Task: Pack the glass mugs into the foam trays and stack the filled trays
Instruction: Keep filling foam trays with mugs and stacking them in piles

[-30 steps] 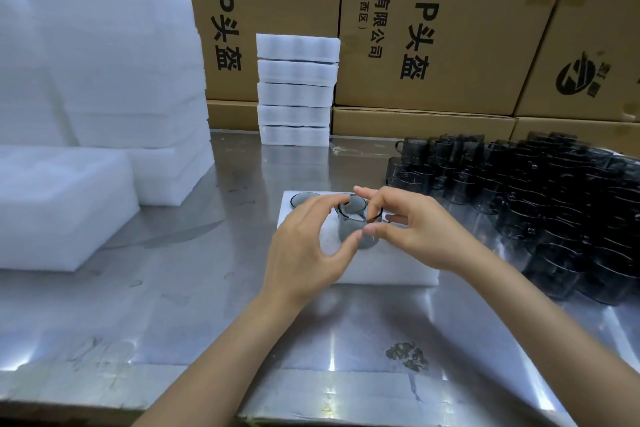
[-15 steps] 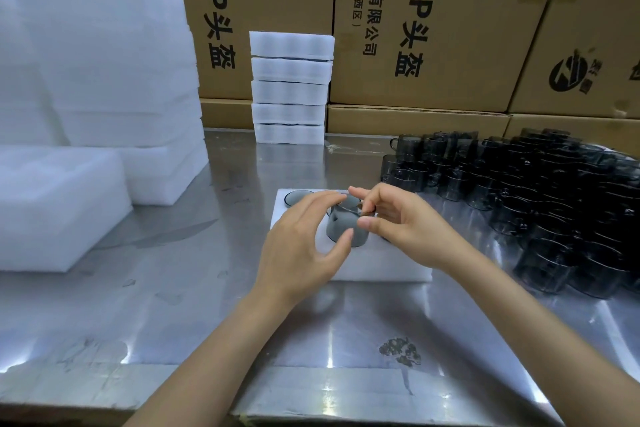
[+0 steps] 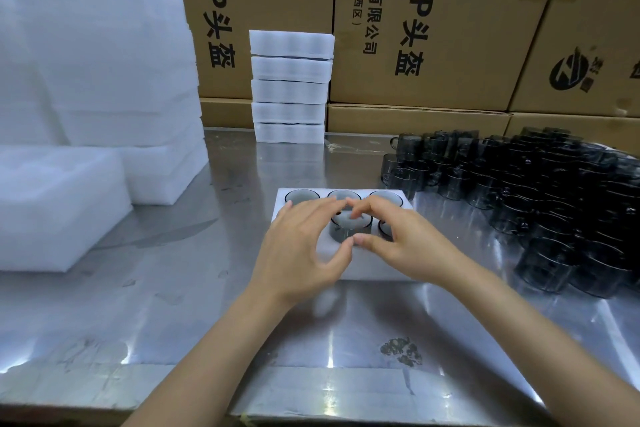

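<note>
Mug (image 3: pixel 349 230) upright, part-seated in front-middle pocket of foam tray (image 3: pixel 374 263) | your left hand (image 3: pixel 301 246) and right hand (image 3: pixel 405 246) curl round its rim from either side, equally near | judged: press straight down its vertical axis.

Printed cardboard boxes (image 3: pixel 433 21) (stacked behind), steel table (image 3: pixel 180 288), dark smudge (image 3: pixel 401 351) near front edge

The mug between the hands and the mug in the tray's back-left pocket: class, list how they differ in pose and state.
1. The mug between the hands stands proud of the foam tray, part of its wall showing; the back-left mug sits sunk to its rim.
2. The left hand and right hand surround the first; nothing touches the back-left mug.
Both are smoky grey glass, upright.
</note>
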{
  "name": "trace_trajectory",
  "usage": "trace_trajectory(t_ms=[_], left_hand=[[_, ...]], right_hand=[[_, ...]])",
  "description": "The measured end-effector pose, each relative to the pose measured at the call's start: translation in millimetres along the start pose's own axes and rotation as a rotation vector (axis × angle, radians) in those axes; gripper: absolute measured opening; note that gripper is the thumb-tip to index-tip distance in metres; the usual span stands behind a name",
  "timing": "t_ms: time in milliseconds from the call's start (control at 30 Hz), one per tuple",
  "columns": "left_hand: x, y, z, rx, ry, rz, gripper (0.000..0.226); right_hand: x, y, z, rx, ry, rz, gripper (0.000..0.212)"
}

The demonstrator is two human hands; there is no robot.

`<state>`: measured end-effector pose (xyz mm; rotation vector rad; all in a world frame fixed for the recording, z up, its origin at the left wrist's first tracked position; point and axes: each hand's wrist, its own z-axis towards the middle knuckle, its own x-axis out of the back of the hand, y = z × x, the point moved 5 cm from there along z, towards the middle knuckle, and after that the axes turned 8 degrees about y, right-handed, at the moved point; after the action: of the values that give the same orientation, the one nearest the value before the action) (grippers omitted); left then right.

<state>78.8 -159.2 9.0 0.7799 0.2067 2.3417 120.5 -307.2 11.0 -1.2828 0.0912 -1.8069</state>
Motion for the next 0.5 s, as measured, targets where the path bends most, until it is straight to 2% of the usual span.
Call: trace_trajectory(t_ms=[67, 133, 300, 500], left_hand=[[-1.5, 2.0, -1.5, -0.042, -0.062, 0.036, 0.056], [-4.5, 4.0, -4.0, -0.102, -0.127, 0.106, 0.061], [-13.5, 3.6, -9.0, -0.089, -0.288, 0.213, 0.068], [-14.5, 4.8, -11.7, -0.107, -0.327, 0.270, 0.066]], right_hand=[[-0.4, -4.8, -3.9, 0.057, 0.001, -0.069, 0.047], [-3.1, -7.4, -7.2, 0.094, -0.031, -0.184, 0.056], [-14.9, -3.5, -13.5, 0.075, -0.089, -0.448, 0.053], [-19.2, -6.6, -15.4, 0.079, -0.084, -0.520, 0.052]])
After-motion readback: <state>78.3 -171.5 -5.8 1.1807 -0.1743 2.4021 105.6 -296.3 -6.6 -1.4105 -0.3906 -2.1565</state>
